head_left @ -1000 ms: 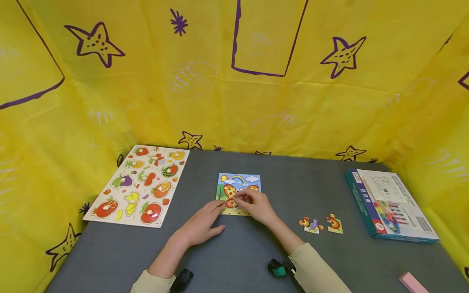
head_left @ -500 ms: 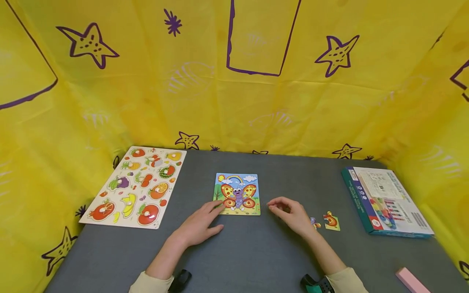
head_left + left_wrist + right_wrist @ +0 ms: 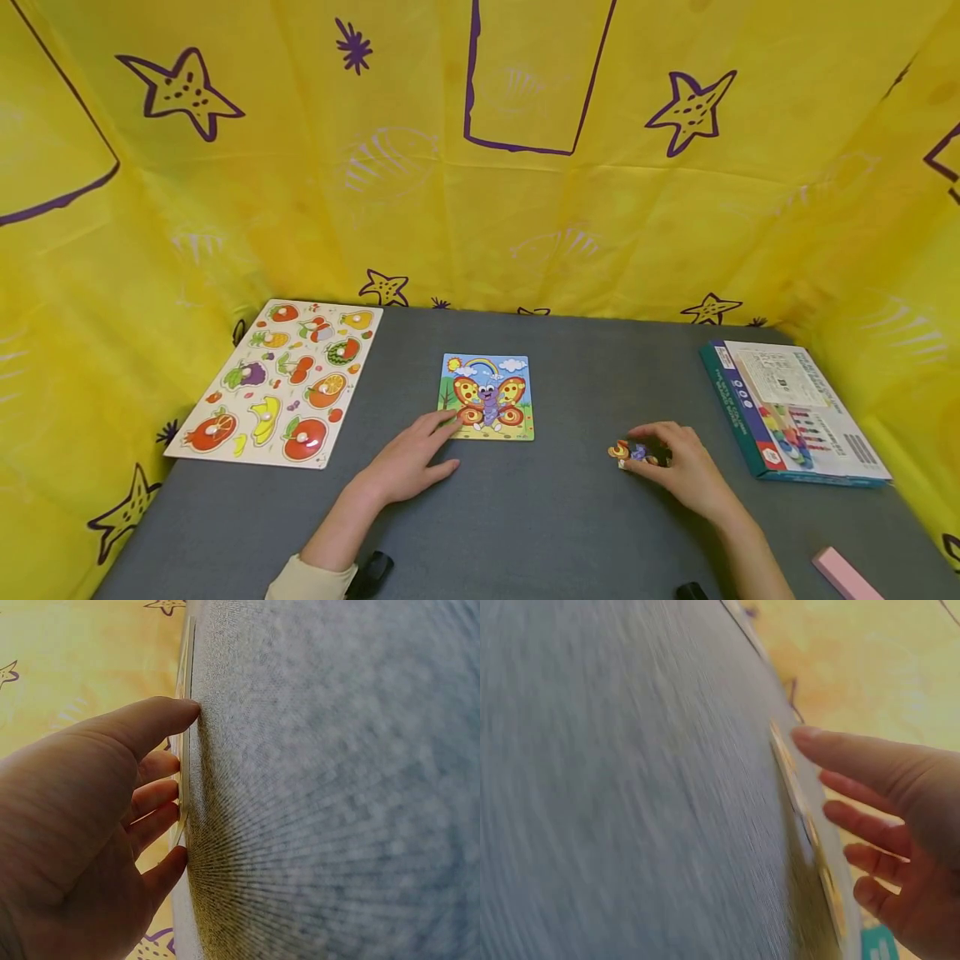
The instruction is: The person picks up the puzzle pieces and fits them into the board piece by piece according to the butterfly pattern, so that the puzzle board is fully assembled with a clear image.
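Observation:
A square butterfly picture board [image 3: 491, 379] lies flat mid-table. Fingertips of my left hand [image 3: 408, 457] rest on its lower left corner, the thumb spread over the cloth; the left wrist view shows the fingers [image 3: 154, 793] loosely extended. To the right, my right hand [image 3: 682, 467] hovers at a small butterfly jigsaw piece [image 3: 618, 452], partly covered by the thumb and index finger. In the right wrist view the hand [image 3: 900, 825] has its fingers apart beside the thin edge of a piece [image 3: 806, 817]. The second jigsaw piece is hidden by the right hand.
A fruit knob-puzzle board [image 3: 281, 387] lies at the left. At the right sits a flat boxed set [image 3: 798, 417] with a teal side. A pink block [image 3: 847, 575] lies near the front right. Yellow printed cloth [image 3: 420, 208] encloses the table's back and sides.
My right hand has left the butterfly board and moved right to the loose jigsaw pieces. The left hand has stayed at the board's corner. The view shifted slightly at first.

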Tool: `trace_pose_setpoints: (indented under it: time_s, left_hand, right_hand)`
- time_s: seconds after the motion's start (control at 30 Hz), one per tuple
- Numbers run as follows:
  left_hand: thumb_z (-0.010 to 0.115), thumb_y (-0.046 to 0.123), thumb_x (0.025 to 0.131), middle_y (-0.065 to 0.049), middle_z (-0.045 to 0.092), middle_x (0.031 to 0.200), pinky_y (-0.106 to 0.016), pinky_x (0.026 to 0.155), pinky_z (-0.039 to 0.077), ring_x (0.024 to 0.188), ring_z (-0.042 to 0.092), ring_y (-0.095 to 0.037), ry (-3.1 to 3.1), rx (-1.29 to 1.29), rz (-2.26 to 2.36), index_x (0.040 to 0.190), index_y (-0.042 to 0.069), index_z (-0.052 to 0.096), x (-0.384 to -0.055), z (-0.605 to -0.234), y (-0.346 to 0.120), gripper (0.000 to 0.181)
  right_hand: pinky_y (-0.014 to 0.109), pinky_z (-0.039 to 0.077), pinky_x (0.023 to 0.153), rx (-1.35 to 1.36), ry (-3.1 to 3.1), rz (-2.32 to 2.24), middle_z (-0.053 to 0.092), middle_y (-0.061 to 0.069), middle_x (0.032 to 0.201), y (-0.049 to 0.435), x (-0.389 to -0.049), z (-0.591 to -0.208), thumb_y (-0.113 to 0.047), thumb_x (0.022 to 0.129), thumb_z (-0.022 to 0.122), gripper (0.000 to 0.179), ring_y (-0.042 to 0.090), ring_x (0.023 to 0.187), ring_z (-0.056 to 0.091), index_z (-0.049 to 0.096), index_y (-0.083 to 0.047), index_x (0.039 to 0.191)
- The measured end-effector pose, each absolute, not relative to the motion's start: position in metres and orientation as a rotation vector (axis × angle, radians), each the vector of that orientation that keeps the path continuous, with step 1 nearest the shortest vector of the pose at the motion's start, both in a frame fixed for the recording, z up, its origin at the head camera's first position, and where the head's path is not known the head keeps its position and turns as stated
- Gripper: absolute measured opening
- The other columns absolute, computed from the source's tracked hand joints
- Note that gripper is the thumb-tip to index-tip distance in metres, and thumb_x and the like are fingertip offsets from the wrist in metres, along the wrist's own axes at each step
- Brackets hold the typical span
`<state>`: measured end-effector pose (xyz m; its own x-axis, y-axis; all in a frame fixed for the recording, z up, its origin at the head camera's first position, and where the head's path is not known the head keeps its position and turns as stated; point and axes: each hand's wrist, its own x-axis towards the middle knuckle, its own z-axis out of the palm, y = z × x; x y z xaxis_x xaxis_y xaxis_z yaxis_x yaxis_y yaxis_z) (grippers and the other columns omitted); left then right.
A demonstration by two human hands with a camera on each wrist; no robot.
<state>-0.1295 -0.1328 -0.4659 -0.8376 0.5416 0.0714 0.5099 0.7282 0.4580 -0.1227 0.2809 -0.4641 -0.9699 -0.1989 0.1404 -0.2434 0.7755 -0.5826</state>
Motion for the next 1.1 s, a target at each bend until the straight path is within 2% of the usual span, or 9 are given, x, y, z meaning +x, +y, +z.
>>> trace_pose_setpoints:
  time_s: [0.13, 0.33, 0.43, 0.53, 0.67, 0.77, 0.9, 1.1]
  left_hand:
    - [0.066, 0.026, 0.093, -0.015, 0.042, 0.146, -0.051, 0.105, 0.037, 0.134, 0.04, -0.033, 2.851, 0.87, 0.725, 0.143, 0.002, 0.048, -0.129, -0.466, -0.133, 0.058]
    - [0.066, 0.026, 0.093, -0.016, 0.042, 0.146, -0.051, 0.104, 0.038, 0.134, 0.04, -0.033, 2.849, 0.87, 0.727, 0.143, 0.002, 0.047, -0.129, -0.466, -0.134, 0.058]
    - [0.066, 0.026, 0.093, -0.016, 0.042, 0.146, -0.051, 0.104, 0.038, 0.134, 0.04, -0.033, 2.852, 0.876, 0.726, 0.143, 0.002, 0.047, -0.129, -0.467, -0.134, 0.058]
    - [0.066, 0.026, 0.093, -0.015, 0.042, 0.146, -0.051, 0.104, 0.037, 0.134, 0.04, -0.033, 2.855, 0.884, 0.723, 0.143, 0.002, 0.047, -0.13, -0.468, -0.134, 0.059]
    - [0.066, 0.027, 0.093, -0.015, 0.042, 0.147, -0.051, 0.105, 0.037, 0.134, 0.039, -0.033, 2.856, 0.887, 0.721, 0.145, 0.003, 0.046, -0.13, -0.468, -0.134, 0.06]
    - [0.066, 0.028, 0.094, -0.015, 0.041, 0.147, -0.051, 0.105, 0.036, 0.135, 0.039, -0.033, 2.849, 0.879, 0.719, 0.146, 0.003, 0.044, -0.131, -0.468, -0.134, 0.062]
    - [0.065, 0.028, 0.094, -0.015, 0.04, 0.148, -0.052, 0.105, 0.036, 0.135, 0.038, -0.033, 2.837, 0.866, 0.72, 0.147, 0.004, 0.043, -0.13, -0.467, -0.134, 0.062]
    - [0.066, 0.028, 0.094, -0.014, 0.04, 0.148, -0.052, 0.105, 0.036, 0.135, 0.038, -0.033, 2.837, 0.86, 0.72, 0.147, 0.004, 0.042, -0.13, -0.466, -0.134, 0.063]
  right_hand:
    - [0.044, 0.036, 0.082, 0.355, -2.942, 0.922, 0.06, 0.01, 0.111, 0.293, -0.119, -0.465, -0.033, 0.076, 0.084, 0.039, 0.028, 0.101, 0.042, 0.069, -0.013, 0.106]
    - [0.044, 0.035, 0.083, 0.329, -2.945, 0.975, 0.06, 0.01, 0.11, 0.294, -0.118, -0.468, -0.03, 0.077, 0.084, 0.037, 0.03, 0.103, 0.043, 0.067, -0.012, 0.104]
    - [0.036, 0.038, 0.078, 0.32, -2.919, 0.99, 0.061, 0.004, 0.098, 0.292, -0.117, -0.469, -0.028, 0.076, 0.084, 0.037, 0.023, 0.092, 0.048, 0.063, -0.014, 0.103]
    - [0.026, 0.04, 0.065, 0.354, -2.847, 1.045, 0.062, -0.006, 0.084, 0.288, -0.117, -0.47, -0.022, 0.079, 0.083, 0.031, 0.013, 0.075, 0.051, 0.061, -0.017, 0.1]
    - [0.021, 0.049, 0.061, 0.374, -2.758, 1.209, 0.068, -0.008, 0.081, 0.279, -0.121, -0.471, -0.014, 0.086, 0.075, 0.016, 0.006, 0.067, 0.059, 0.066, -0.016, 0.099]
    - [0.023, 0.053, 0.064, 0.326, -2.739, 1.383, 0.072, -0.003, 0.086, 0.266, -0.126, -0.471, -0.015, 0.09, 0.071, 0.011, 0.01, 0.069, 0.065, 0.068, -0.012, 0.101]
    - [0.026, 0.053, 0.066, 0.271, -2.706, 1.625, 0.072, 0.005, 0.087, 0.244, -0.135, -0.47, -0.019, 0.091, 0.07, 0.019, 0.017, 0.071, 0.065, 0.068, -0.006, 0.105]
    - [0.026, 0.05, 0.065, 0.266, -2.709, 1.72, 0.071, 0.003, 0.082, 0.201, -0.152, -0.47, -0.021, 0.09, 0.072, 0.019, 0.018, 0.069, 0.064, 0.069, -0.007, 0.102]
